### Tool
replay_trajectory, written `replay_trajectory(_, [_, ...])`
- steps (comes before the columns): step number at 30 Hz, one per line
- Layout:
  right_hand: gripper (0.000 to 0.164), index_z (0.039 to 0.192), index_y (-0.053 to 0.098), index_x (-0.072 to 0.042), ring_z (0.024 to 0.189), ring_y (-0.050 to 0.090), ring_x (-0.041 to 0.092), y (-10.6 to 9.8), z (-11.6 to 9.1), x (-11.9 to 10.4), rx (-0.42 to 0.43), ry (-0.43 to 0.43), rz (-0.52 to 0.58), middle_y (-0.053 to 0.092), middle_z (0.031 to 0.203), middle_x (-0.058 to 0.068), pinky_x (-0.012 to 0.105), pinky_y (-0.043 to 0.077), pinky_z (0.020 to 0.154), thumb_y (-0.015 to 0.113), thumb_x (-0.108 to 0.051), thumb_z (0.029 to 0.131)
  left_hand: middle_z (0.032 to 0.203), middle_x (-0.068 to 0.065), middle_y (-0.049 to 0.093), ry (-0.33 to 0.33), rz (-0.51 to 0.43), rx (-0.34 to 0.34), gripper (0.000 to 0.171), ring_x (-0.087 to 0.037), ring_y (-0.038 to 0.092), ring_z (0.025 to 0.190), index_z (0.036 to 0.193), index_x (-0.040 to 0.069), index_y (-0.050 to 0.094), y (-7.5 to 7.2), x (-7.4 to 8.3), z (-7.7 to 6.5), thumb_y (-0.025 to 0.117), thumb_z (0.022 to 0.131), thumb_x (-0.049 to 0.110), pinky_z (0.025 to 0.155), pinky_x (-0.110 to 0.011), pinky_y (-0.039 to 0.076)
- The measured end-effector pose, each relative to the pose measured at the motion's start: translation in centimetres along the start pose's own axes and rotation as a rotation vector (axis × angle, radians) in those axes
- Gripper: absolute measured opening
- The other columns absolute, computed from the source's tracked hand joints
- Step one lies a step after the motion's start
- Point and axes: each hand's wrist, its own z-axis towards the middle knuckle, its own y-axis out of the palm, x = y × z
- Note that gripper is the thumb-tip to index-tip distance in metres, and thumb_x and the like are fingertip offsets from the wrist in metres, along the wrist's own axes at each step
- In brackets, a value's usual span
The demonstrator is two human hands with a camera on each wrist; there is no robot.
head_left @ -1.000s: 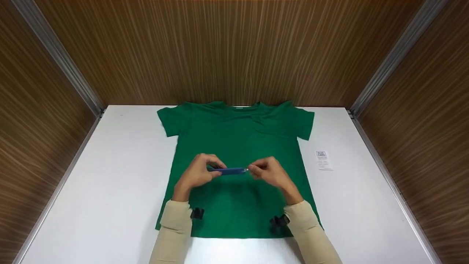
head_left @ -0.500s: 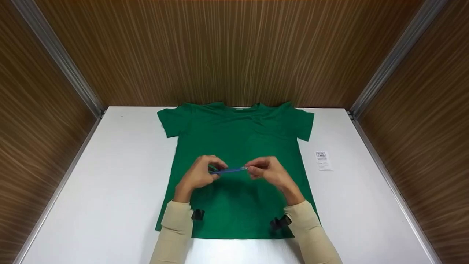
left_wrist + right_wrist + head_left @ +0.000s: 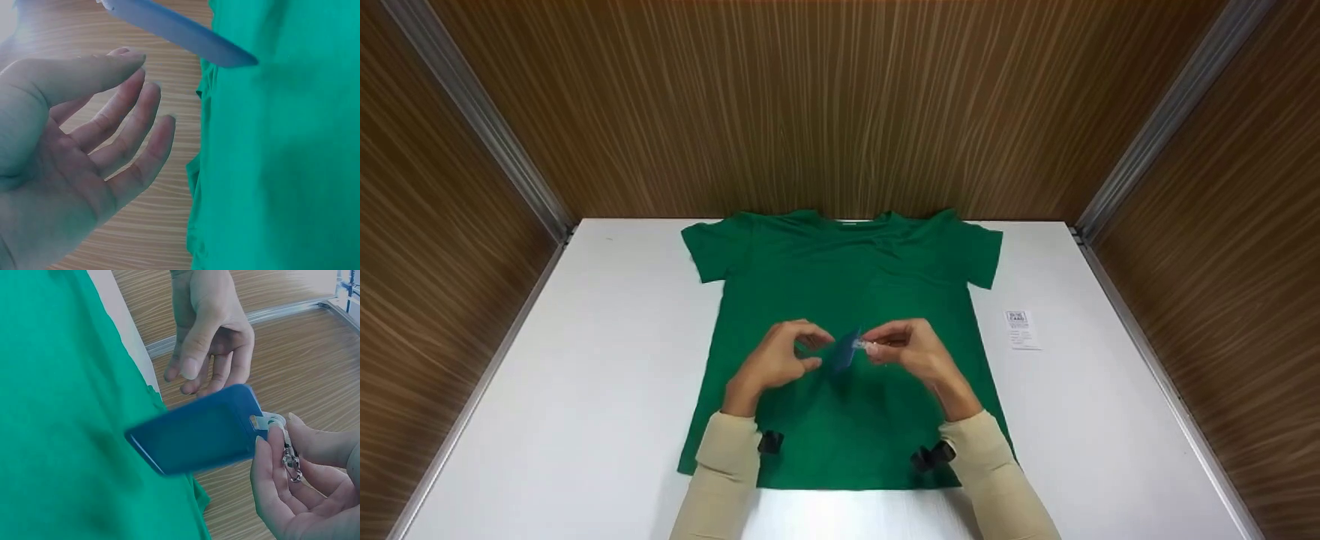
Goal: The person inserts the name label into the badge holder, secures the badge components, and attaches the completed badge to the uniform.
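A blue badge holder hangs over the green T-shirt, between my two hands. My right hand pinches its clear strap between thumb and fingers. A small metal clasp dangles by those fingers in the right wrist view. There the holder's flat blue face shows, tilted and slightly blurred. Left of the holder, my left hand has its thumb and fingers spread apart, with nothing between them. In the left wrist view the holder appears almost edge-on, beyond the fingertips.
The T-shirt lies spread flat on a white table, neck toward the back. To its right is a white printed card. Wood-grain panels stand at the back and both sides, with metal rails at the corners.
My left hand has let go of the badge holder's far end. The holder has swung from lying level between the hands to hanging steeply from my right hand, which stays nearly still.
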Motion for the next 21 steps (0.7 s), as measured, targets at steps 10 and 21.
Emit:
replay_trajectory(10, [0.019, 0.109, 0.073, 0.011, 0.077, 0.072, 0.01, 0.3, 0.0, 0.1, 0.015, 0.007, -0.043, 0.074, 0.1, 0.028, 0.028, 0.063, 0.076, 0.07, -0.004, 0.097, 0.124, -0.017, 0.071, 0.013, -0.069, -0.003, 0.024, -0.032, 0.071, 0.111, 0.122, 0.005, 0.072, 0.9, 1.6, 0.3, 0.067, 0.101, 0.015, 0.099, -0.052, 0.057])
replay_trajectory(21, [0.017, 0.105, 0.071, 0.014, 0.076, 0.072, 0.008, 0.5, 0.0, 0.1, -0.009, -0.026, -0.006, 0.072, 0.1, 0.032, 0.032, 0.064, 0.079, 0.07, 0.0, 0.096, 0.122, -0.013, 0.074, 0.036, -0.054, 0.068, 0.028, -0.024, 0.074, 0.109, 0.122, 0.006, 0.074, 2.4, 2.7, 0.8, 0.07, 0.099, 0.023, 0.091, -0.039, 0.062])
